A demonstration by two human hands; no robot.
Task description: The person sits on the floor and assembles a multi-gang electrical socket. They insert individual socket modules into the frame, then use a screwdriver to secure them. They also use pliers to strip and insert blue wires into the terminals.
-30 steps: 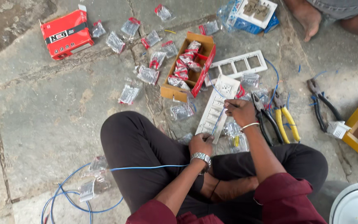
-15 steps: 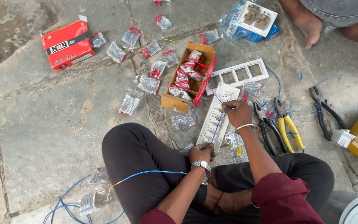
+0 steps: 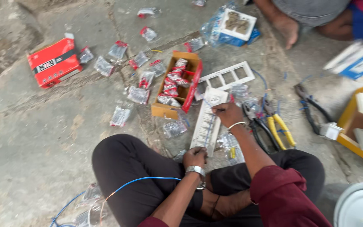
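I sit cross-legged on a stone floor. A long white switch plate lies between my knee and an open cardboard box. My left hand, with a wristwatch, grips the near end of the plate. My right hand, with a bangle, pinches a thin blue wire at the plate's far end; the wire runs along the plate. Another blue wire crosses my left thigh.
Several small clear packets lie scattered on the floor. A red box sits at the left, a white frame beyond the plate. Yellow-handled pliers and black cutters lie at right. Another person's foot is at the top.
My view has shifted; the whole scene sits lower and to the right in the frame. Both hands stay on the white plate, the right one a little nearer its far end.
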